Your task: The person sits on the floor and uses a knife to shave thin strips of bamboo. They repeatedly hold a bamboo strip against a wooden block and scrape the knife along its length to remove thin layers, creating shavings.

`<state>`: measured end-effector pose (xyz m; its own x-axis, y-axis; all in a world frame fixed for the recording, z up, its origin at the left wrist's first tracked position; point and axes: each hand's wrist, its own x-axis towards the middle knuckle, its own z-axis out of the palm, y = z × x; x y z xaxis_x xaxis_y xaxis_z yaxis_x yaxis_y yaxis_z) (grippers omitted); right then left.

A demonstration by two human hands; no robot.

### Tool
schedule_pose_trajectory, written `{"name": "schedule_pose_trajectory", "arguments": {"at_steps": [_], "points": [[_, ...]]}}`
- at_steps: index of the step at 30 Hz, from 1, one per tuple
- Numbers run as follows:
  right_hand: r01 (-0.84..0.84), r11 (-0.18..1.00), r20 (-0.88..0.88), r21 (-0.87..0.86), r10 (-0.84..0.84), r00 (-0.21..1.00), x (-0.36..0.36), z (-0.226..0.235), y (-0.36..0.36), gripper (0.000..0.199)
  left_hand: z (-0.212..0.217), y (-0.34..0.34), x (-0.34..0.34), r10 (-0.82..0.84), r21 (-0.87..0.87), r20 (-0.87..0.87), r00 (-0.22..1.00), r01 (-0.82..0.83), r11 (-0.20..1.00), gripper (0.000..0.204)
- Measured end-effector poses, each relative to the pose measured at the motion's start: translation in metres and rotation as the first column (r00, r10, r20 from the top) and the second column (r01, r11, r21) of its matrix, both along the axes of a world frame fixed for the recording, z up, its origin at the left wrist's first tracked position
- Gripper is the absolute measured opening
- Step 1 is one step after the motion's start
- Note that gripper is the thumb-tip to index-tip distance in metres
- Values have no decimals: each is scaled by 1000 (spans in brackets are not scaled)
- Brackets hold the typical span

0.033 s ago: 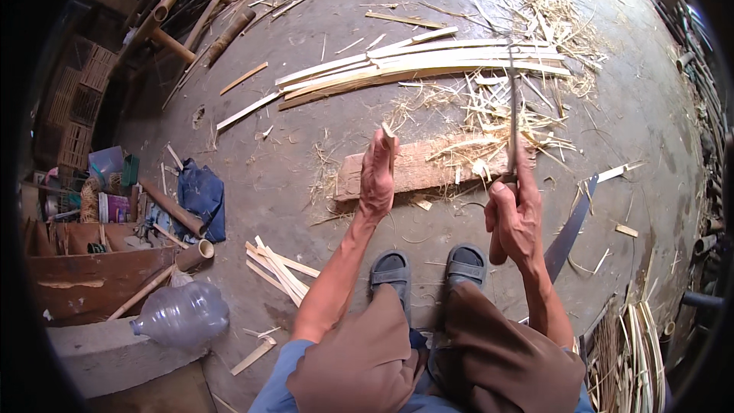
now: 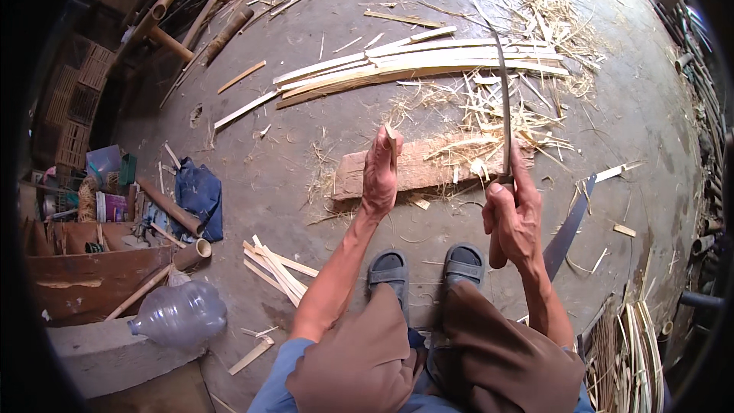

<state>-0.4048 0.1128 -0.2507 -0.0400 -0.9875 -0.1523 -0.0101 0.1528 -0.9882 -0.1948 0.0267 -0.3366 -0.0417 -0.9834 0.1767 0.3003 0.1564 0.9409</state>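
My left hand (image 2: 378, 180) is closed round a short, thin bamboo strip (image 2: 393, 144), whose pale end sticks up past the fingers. In my right hand (image 2: 520, 218) is a long, slightly curved knife (image 2: 505, 99). Its wooden handle lies in the fist, the index finger stretches along the blade, and the tip points away from me. The knife and the strip are apart. Beyond my hands, a rough wooden block (image 2: 367, 172) lies crosswise on the floor, with pale shavings (image 2: 489, 118) over its right end.
Long split bamboo strips (image 2: 336, 80) lie beyond the block. On the right are a saw (image 2: 569, 226) and a bundle of strips (image 2: 642, 344). To the left stand a wooden box (image 2: 92, 279), a clear plastic bottle (image 2: 180, 313) and a blue cloth (image 2: 200, 199). Short strips (image 2: 275, 268) lie near my left forearm.
The knife's blade has tilted a little to the left at its tip. My left hand and its strip have shifted very slightly; both grips are the same.
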Motion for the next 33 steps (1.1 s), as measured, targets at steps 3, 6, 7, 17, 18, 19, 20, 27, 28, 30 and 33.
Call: {"name": "schedule_pose_trajectory", "arguments": {"at_steps": [3, 6, 7, 17, 18, 19, 20, 27, 28, 30, 33], "points": [[-6, 983, 105, -184, 26, 994, 13, -2, -2, 64, -23, -11, -13, 15, -188, 132, 991, 10, 982, 44], [-144, 986, 126, 81, 133, 983, 15, 19, -2, 57, -32, -10, -25, -46, -143, 146, 988, 67, 987, 43], [-168, 973, 151, 159, 144, 978, 18, 21, -1, 57, -32, -8, -29, -53, -143, 174, 983, 79, 986, 43], [-338, 914, 237, 224, 285, 929, 21, 15, -4, 52, -32, 1, -27, -66, -230, 261, 963, 128, 965, 46], [-343, 911, 236, 229, 290, 927, 21, 15, -4, 51, -32, 1, -25, -71, -235, 277, 958, 139, 962, 45], [-348, 908, 236, 234, 294, 926, 21, 15, -4, 51, -32, 1, -24, -76, -240, 293, 953, 151, 959, 45], [-352, 907, 232, 232, 300, 925, 21, 13, -4, 50, -34, 1, -25, -70, -240, 283, 957, 142, 960, 46], [-351, 902, 266, 251, 284, 921, 20, 12, -2, 48, -34, 2, -30, -68, -220, 234, 970, 121, 968, 48], [-347, 903, 269, 254, 279, 922, 20, 13, -2, 48, -33, 1, -31, -76, -218, 234, 969, 128, 968, 49], [-347, 904, 273, 251, 277, 921, 19, 13, -2, 48, -33, 1, -31, -72, -223, 243, 967, 128, 966, 49], [-350, 903, 273, 248, 281, 920, 19, 13, -1, 48, -41, 3, -24, -118, -162, 281, 953, 168, 972, 51]]}}
